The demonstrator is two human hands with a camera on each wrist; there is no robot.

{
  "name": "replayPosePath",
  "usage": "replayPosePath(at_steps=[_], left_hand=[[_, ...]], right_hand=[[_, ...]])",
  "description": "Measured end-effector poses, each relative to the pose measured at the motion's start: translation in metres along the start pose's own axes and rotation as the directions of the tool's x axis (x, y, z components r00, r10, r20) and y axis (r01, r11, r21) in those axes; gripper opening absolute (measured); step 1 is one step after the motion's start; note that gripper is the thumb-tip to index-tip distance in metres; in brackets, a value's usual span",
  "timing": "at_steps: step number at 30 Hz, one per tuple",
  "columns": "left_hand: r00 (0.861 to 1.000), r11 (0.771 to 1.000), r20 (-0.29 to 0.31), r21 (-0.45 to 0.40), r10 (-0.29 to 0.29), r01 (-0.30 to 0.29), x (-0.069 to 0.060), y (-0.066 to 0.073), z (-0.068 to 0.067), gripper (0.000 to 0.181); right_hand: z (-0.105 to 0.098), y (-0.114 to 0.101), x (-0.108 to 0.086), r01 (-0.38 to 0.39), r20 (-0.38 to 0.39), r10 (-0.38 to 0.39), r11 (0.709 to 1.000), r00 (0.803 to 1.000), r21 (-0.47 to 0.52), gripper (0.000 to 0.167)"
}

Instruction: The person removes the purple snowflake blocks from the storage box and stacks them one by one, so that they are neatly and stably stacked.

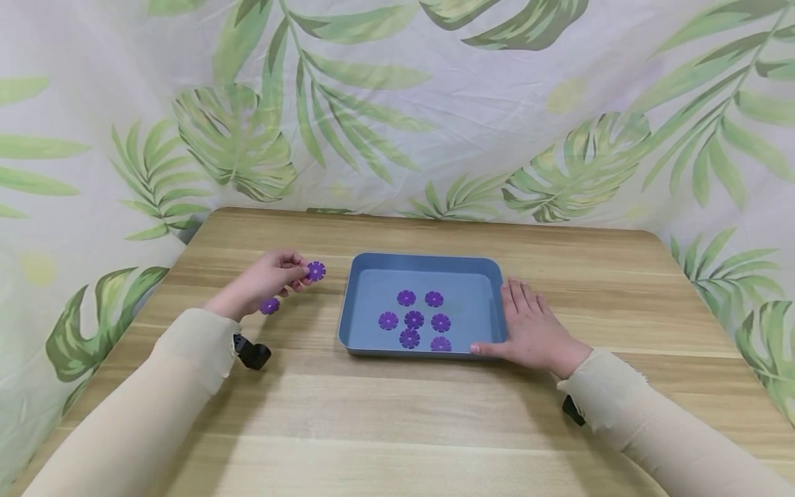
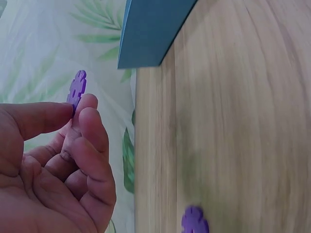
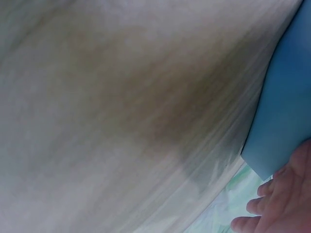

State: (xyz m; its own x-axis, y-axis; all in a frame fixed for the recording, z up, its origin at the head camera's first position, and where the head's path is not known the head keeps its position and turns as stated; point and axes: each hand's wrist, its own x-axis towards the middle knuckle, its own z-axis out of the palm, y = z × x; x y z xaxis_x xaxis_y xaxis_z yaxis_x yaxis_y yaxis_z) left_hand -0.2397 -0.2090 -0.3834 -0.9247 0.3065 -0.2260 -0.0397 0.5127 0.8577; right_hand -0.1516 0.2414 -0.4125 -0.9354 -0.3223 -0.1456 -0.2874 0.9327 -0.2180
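Between thumb and fingertips, the left hand (image 1: 276, 277) (image 2: 58, 170) pinches a purple notched disc (image 1: 316, 270) (image 2: 77, 90), held up to the left of the blue tray (image 1: 424, 261) (image 2: 150, 34) (image 3: 284, 97). Another purple disc (image 1: 270, 306) (image 2: 195, 221) lies on the table beneath that hand. Several purple discs (image 1: 414, 319) lie in the tray, mostly toward its near side. The right hand (image 1: 535, 331) (image 3: 286, 199) rests against the tray's right side with its fingers extended, its thumb at the near rim.
The wooden table (image 1: 397, 428) reaches back to a leaf-patterned cloth (image 1: 397, 103). Black wrist devices (image 1: 253, 353) are strapped at both sleeves, low over the tabletop.
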Motion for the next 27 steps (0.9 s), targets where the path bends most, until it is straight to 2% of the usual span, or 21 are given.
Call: replayPosePath(at_steps=[7, 14, 27], left_hand=[[0.998, 0.997, -0.030, 0.051, -0.048, 0.049, -0.007, -0.011, -0.016, 0.027], [0.995, 0.992, -0.071, 0.108, -0.064, 0.071, -0.013, -0.019, -0.029, 0.028], [0.993, 0.982, -0.064, 0.154, -0.101, 0.109, -0.019, -0.030, -0.044, 0.029]], right_hand=[[0.000, 0.000, 0.000, 0.003, 0.000, -0.003, 1.000, 1.000, 0.003, 0.130], [-0.001, -0.001, 0.001, 0.002, 0.003, -0.002, 1.000, 1.000, -0.002, 0.130], [-0.001, 0.000, 0.000, -0.009, 0.014, 0.009, 1.000, 1.000, -0.005, 0.130]])
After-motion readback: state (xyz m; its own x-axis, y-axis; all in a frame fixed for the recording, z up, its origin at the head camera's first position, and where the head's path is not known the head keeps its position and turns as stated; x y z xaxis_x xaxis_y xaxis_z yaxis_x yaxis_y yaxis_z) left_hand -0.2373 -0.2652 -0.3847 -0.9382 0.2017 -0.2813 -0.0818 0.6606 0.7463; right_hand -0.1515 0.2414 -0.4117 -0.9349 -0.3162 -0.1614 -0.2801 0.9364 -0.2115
